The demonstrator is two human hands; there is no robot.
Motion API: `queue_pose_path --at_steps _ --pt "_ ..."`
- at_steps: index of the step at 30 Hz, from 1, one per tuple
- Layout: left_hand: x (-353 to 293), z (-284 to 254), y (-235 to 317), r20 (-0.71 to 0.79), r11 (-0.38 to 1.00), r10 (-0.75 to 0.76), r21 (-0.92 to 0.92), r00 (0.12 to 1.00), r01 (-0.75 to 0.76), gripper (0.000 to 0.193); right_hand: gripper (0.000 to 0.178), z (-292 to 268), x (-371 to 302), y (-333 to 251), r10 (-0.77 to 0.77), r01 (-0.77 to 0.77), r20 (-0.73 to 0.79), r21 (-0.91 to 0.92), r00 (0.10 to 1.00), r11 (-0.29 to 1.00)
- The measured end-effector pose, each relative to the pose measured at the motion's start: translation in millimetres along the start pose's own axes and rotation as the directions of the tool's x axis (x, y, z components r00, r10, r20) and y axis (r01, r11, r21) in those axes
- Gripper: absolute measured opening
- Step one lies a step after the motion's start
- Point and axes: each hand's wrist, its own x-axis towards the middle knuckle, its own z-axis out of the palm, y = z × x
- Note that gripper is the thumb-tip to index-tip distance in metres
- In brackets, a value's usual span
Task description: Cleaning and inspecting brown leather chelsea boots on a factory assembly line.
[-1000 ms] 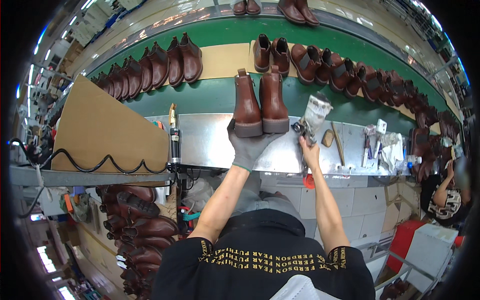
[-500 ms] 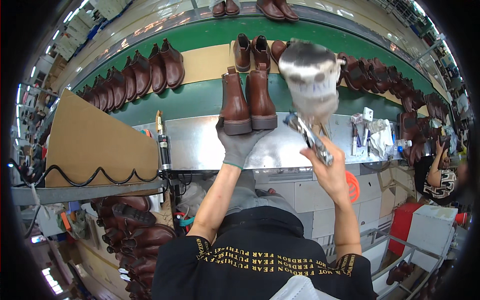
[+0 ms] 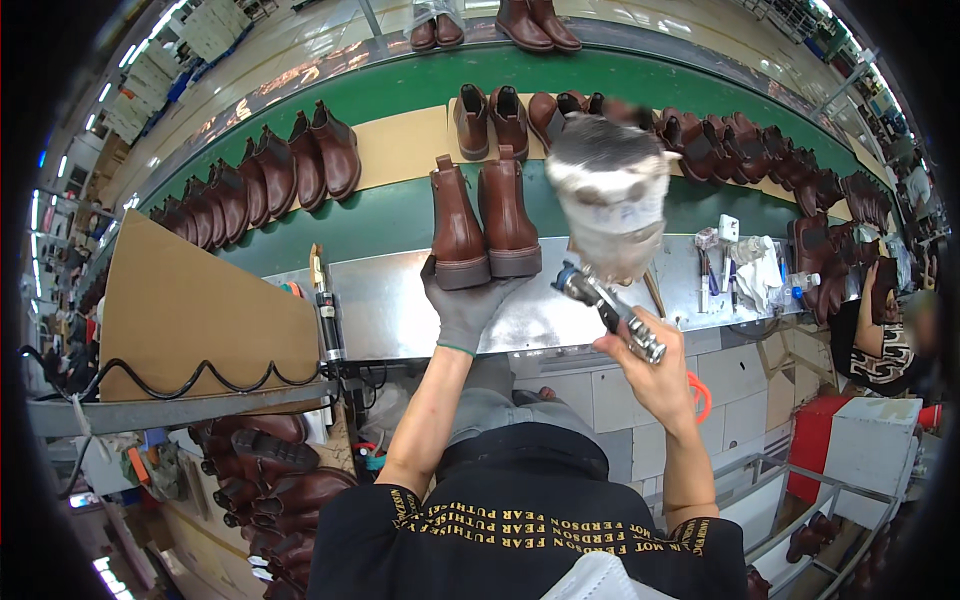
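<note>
— What is held by each hand?

— The left hand, in a grey glove, is laid open against the near soles of the pair of brown leather ankle boots, its fingers spread rather than clamped. The right hand is closed around the metal spray gun, whose cup wrapped in stained white cloth is raised above the steel tabletop.

— Where are the boots set?

— They stand upright side by side at the far edge of the tabletop, just beside the green conveyor belt.

— How far does the work appear to be?

— The gun is lifted, not aimed at the boots, so spraying seems not under way. Rows of similar brown boots are lined up on the belt, far left and far right; which are finished cannot be told.
</note>
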Motion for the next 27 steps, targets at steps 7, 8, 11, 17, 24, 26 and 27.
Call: queue_pose_path --at_steps 7,8,11,17,24,26,27 --pt "1.8 9.5 -4.8 0.008 1.0 -0.005 -0.004 1.0 0.005 0.065 0.04 24.1 49.0 13.6 -0.12 0.101 -0.215 -0.095 0.969 0.99" --pt "-0.5 8.7 -2.1 -0.011 1.0 -0.003 -0.026 1.0 0.002 0.065 0.029 25.9 48.6 20.2 -0.09 0.09 -0.253 -0.011 0.963 0.996" --pt "-12.8 6.8 7.5 -0.033 0.998 -0.001 -0.067 0.999 -0.002 0.063 0.021 27.6 36.0 64.4 0.159 -0.133 -0.262 0.112 0.952 0.985" --pt "-26.1 -26.7 43.2 0.234 0.572 0.132 0.775 0.963 -0.267 0.061 0.032 88.6 29.4 240.7 0.285 -0.309 -0.367 -0.007 0.886 0.951" --pt "-14.2 -99.4 156.5 0.112 0.785 -0.467 -0.404 0.877 0.469 0.067 0.054 65.1 101.6 67.4 -0.513 0.46 -0.04 -0.387 0.858 0.799" --pt "10.1 -122.2 184.8 0.0 0.856 -0.432 0.316 0.902 0.41 0.064 0.054 93.3 128.8 36.1 -0.651 0.708 0.291 -0.396 0.701 0.584" --pt "24.0 -114.1 194.8 -0.053 0.829 -0.534 0.164 0.844 0.534 0.062 0.054 107.3 137.3 30.7 -0.637 0.737 0.392 -0.492 0.663 0.463"
